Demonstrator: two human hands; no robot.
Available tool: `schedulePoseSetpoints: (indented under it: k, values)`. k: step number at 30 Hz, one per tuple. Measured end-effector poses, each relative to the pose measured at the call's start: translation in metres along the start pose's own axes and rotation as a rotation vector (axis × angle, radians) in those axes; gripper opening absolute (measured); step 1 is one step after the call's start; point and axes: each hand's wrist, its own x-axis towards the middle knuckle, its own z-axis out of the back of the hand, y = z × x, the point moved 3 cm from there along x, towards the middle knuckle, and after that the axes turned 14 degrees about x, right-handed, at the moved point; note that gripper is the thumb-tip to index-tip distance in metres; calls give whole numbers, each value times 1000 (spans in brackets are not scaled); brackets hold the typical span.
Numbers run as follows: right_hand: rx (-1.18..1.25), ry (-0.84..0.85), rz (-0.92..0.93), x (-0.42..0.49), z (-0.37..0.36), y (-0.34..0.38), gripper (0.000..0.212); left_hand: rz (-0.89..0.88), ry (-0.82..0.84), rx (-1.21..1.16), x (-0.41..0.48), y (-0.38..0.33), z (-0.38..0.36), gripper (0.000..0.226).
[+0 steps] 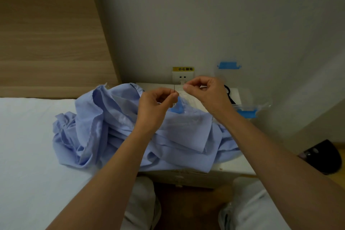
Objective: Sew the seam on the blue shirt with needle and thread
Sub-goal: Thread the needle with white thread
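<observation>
Upright, needle (174,88) pinched in left hand (156,107); right hand (203,92), just beside its top, pinches what is likely thread; shirt (112,127) lies below both.

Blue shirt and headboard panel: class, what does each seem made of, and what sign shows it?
The crumpled light-blue shirt looks like thin woven cloth, perhaps cotton, matt: it lies in soft folds. The pale headboard panel looks like wood or wood-look laminate, smooth: grain bands run across it.
</observation>
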Motion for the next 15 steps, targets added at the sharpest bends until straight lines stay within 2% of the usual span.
schedulePoseSetpoints:
  k: [15]
  values:
    - [-27,42,153,-16,2,6,5,-35,50,-7,-6,-8,-4,4]
